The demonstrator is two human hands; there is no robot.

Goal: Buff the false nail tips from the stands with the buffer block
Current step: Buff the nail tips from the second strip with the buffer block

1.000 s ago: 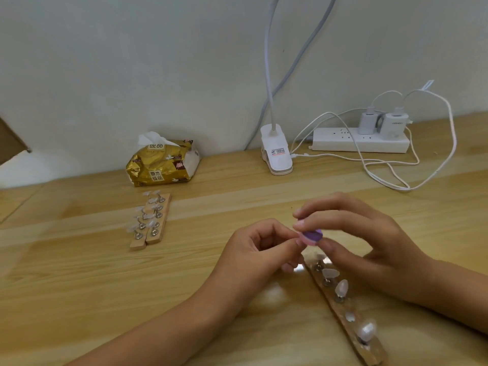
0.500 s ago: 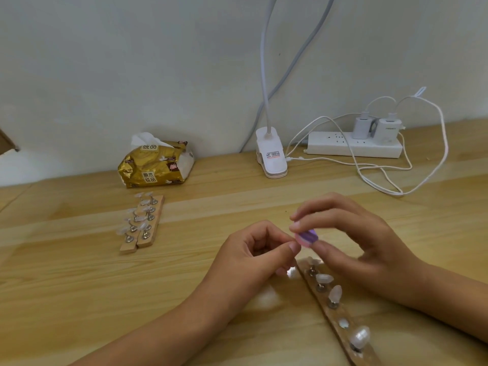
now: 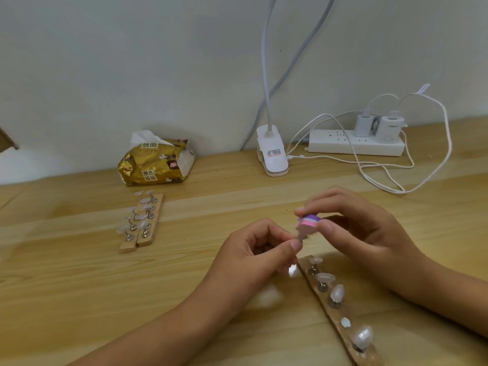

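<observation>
Wooden counter [image 3: 79, 286]: your left hand [image 3: 253, 257] pinches nail tip [image 3: 301, 236], probably on its pin, above near stand [image 3: 368, 356]. Your right hand [image 3: 369, 233] grips buffer block [image 3: 308, 224], now tilted steeper onto tip: buffing stroke under way.

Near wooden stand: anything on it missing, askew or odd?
On the near wooden stand, the spot second from its near end holds only a flat pale disc, while the other four carry raised nail tips. Nothing else stands out.

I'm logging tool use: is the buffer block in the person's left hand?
No, the right hand pinches the buffer block, while the left hand pinches a nail tip peg just below it.
</observation>
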